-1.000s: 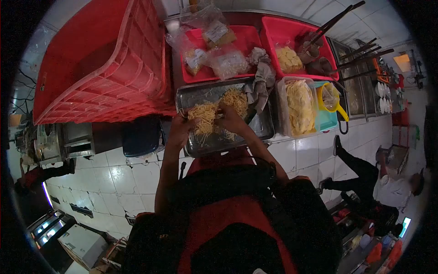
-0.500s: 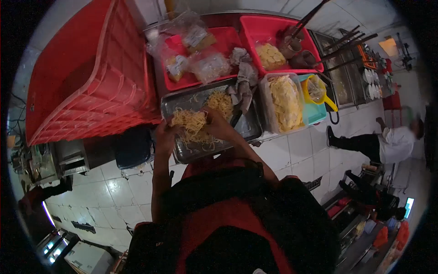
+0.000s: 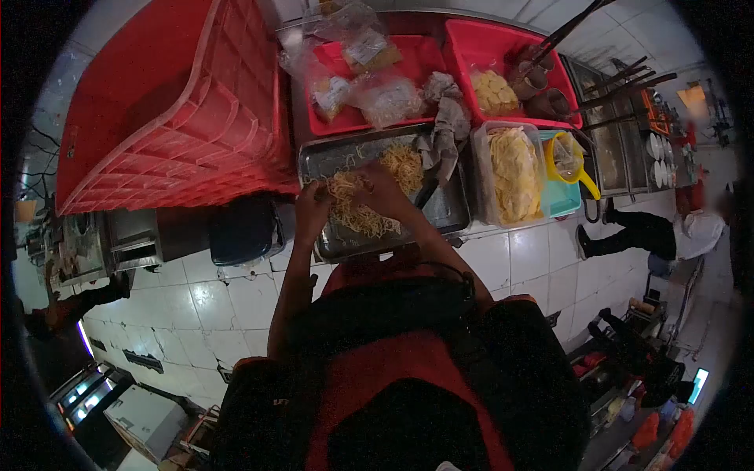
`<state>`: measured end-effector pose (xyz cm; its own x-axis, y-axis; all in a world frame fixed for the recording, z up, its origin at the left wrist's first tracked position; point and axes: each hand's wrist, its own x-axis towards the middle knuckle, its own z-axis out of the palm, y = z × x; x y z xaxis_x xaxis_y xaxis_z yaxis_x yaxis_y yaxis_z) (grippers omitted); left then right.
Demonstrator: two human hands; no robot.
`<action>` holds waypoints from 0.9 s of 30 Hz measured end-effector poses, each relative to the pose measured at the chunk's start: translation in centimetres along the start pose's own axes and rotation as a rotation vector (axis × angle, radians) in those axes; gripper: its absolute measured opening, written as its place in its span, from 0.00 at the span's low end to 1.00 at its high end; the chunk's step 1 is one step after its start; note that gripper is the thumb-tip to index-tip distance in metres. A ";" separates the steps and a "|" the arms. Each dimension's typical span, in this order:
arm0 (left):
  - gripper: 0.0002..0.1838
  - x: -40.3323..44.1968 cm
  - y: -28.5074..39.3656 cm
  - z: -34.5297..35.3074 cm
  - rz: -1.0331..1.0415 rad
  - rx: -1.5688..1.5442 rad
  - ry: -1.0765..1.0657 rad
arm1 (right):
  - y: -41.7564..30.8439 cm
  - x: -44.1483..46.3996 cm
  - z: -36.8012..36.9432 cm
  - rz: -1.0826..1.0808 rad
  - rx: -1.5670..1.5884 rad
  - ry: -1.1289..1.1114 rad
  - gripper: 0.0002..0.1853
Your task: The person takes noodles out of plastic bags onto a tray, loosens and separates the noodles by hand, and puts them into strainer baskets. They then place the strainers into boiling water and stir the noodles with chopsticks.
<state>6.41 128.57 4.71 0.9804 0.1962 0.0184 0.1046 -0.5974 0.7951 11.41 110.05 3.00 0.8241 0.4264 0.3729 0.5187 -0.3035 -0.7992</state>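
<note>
Pale yellow noodles (image 3: 365, 221) lie in a loose heap in a dark metal tray (image 3: 440, 212). My left hand (image 3: 311, 207) is closed on a clump at the heap's left side. From the right, my right hand (image 3: 385, 192) has its fingers curled into the same clump, their tips partly hidden by strands. A second noodle pile (image 3: 402, 165) sits behind my right hand in the tray. Beside that pile, a crumpled grey cloth (image 3: 449, 129) hangs over the tray's edge, with a dark handle-like object (image 3: 426, 192) below it.
A big red crate (image 3: 177, 141) stands at left. Behind the tray, a red bin (image 3: 314, 122) holds plastic bags; another (image 3: 463, 47) holds yellow pieces and brown cups. A clear tub of yellow sheets (image 3: 514, 177) and a yellow strainer (image 3: 567, 161) are at right. A person (image 3: 695, 235) stands farther right.
The view has shifted, so the tray and bins appear farther right. The clump between my hands looks smaller and lower, with more strands on the heap below. Both hands stay at the noodles.
</note>
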 end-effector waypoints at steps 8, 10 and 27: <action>0.19 0.2 1.7 -1.9 -0.184 -0.910 -0.166 | -2.9 1.1 -3.7 0.577 0.865 -0.140 0.19; 0.20 -0.2 2.0 -1.7 -0.185 -1.035 -0.184 | -1.0 -0.5 -2.4 0.481 0.282 -0.163 0.16; 0.23 -0.5 -0.4 0.6 -0.222 -0.751 -0.381 | -3.1 1.1 -3.0 0.633 0.780 -0.201 0.22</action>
<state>5.94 128.28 4.02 0.9536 -0.1060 -0.2817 0.2936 0.1209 0.9483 11.38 108.89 7.24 0.8047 0.5373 -0.2525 -0.3498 0.0854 -0.9329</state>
